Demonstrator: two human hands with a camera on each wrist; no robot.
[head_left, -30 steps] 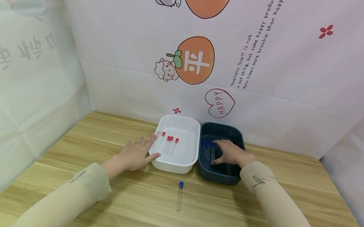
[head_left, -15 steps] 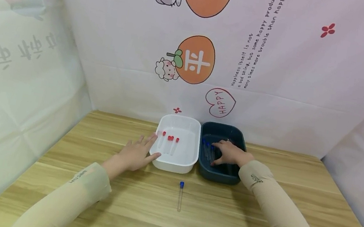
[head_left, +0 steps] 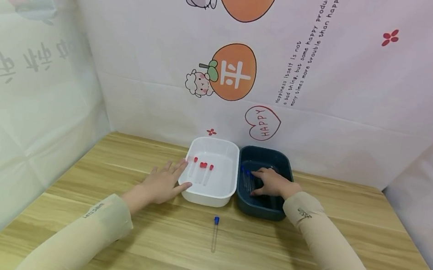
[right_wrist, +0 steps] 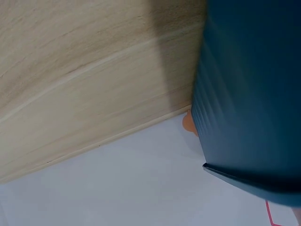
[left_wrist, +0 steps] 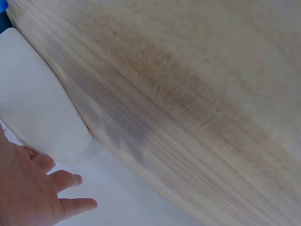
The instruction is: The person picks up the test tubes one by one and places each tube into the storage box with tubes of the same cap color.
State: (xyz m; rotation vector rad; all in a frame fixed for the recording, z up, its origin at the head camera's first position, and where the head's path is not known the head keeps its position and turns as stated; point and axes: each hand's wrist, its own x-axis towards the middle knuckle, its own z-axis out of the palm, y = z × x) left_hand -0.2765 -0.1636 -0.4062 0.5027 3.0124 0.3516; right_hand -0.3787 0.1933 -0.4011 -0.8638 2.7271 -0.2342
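My right hand (head_left: 273, 182) is down inside the dark blue bin (head_left: 259, 211). Its finger and thumb span the nearest of several blue-capped test tubes (head_left: 249, 182), one at the cap and one at the lower end. The left hand (head_left: 161, 184) lies with spread fingers at the left rim of the white bin (head_left: 207, 199), thumb toward its near corner. Inside the white bin, several red-capped test tubes (head_left: 206, 176) lie side by side. In the left wrist view, that hand (left_wrist: 30, 188) is beside the white bin's outer wall. The right wrist view hides the right hand behind the dark bin.
Another blue-capped test tube (head_left: 214, 236) lies on the wooden table (head_left: 158, 256) in front of the bins. Both bins stand side by side near the printed back curtain (head_left: 153, 112). Curtains also hang at the left and right.
My right hand has shifted slightly left within the dark bin, and the blue-capped tube at its fingers now lies closer to the others. The left hand has stayed at the white bin.
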